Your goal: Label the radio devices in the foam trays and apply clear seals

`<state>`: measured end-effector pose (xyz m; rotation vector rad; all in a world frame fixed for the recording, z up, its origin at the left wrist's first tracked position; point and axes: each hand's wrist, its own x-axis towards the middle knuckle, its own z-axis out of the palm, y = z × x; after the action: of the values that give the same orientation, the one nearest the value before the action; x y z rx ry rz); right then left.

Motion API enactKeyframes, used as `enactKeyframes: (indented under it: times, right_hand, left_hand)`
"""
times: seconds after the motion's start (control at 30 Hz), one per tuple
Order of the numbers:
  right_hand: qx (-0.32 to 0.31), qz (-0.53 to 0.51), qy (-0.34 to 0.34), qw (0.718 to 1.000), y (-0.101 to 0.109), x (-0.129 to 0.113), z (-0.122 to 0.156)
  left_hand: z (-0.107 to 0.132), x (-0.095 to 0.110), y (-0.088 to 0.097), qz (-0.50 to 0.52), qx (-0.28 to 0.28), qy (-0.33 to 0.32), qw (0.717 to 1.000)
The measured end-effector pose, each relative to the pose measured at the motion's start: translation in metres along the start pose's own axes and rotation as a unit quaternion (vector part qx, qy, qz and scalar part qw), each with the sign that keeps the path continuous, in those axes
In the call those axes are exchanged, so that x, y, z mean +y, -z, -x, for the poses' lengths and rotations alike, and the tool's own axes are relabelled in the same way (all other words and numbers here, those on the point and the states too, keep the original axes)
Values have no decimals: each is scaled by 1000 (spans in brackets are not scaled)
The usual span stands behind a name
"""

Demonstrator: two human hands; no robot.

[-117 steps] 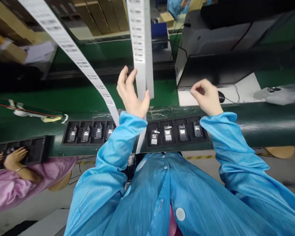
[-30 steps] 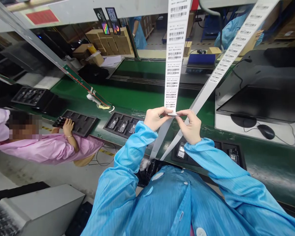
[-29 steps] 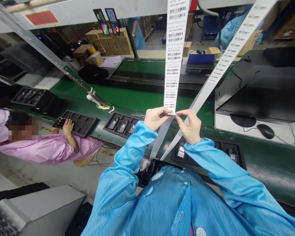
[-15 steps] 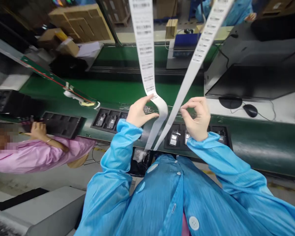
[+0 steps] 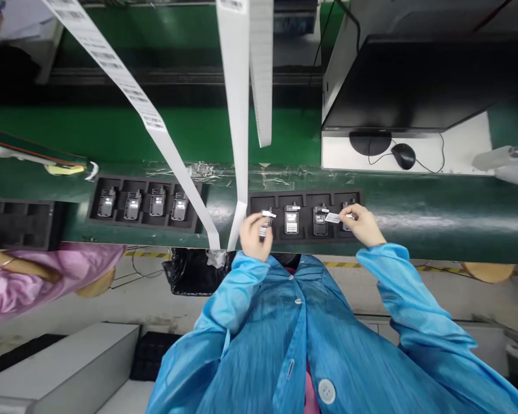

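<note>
My left hand [image 5: 255, 237] is at the left end of a black foam tray [image 5: 302, 234], its thumb and forefinger apart over a small black handheld device [image 5: 265, 223]. It partly covers that device, and a hold on it cannot be made out. My right hand [image 5: 365, 225] pinches a small white label [image 5: 332, 218], which sticks out leftward over the tray. Beneath the label lies another black device [image 5: 320, 223]. Between the hands, a device [image 5: 292, 221] bears white labels. A fourth device [image 5: 347, 208] is partly hidden behind my right fingers.
Long label strips [image 5: 237, 115] hang down in front of the green bench [image 5: 414, 221]. A second foam tray [image 5: 144, 221] with several devices lies left. A monitor [image 5: 410, 86] and mouse [image 5: 403, 156] stand at right. A black-lined bin [image 5: 190, 276] is below; a pink-sleeved person [image 5: 82, 261] works at left.
Both hands have come away from the hanging label strips and down to the right-hand tray. A small white label is now in my right fingers. The view has shifted right and downward.
</note>
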<state>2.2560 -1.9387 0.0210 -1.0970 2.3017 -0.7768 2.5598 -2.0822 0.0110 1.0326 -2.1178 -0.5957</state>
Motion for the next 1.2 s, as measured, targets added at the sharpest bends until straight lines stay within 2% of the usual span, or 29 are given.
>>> enactKeyframes:
  times: [0.1, 0.17, 0.23, 0.37, 0.5, 0.67, 0.97, 1.2]
  right_hand:
    - [-40, 6, -12, 999, -21, 38, 3]
    - [-56, 3, -8, 998, -31, 56, 5]
    - [-63, -1, -1, 998, -41, 69, 7]
    - [-76, -3, 12, 997, -58, 84, 5]
    - [-81, -2, 17, 997, -72, 88, -1]
    - [-92, 2, 19, 996, -83, 93, -6]
    - [-103, 8, 25, 994, -87, 99, -6]
    - [-112, 16, 33, 993, -91, 102, -8]
  left_hand:
    - [43, 18, -57, 26, -118, -13, 993]
    - [66, 26, -86, 32, -194, -18, 980]
    - [81, 31, -107, 33, -245, -20, 969]
    - [92, 33, -133, 12, -287, -23, 957]
    - [93, 31, -148, -6, -306, -37, 951]
    - [98, 27, -158, -30, -327, -58, 943]
    - [106, 27, -162, -41, -347, -55, 935]
    - [107, 29, -163, -89, -357, -69, 927]
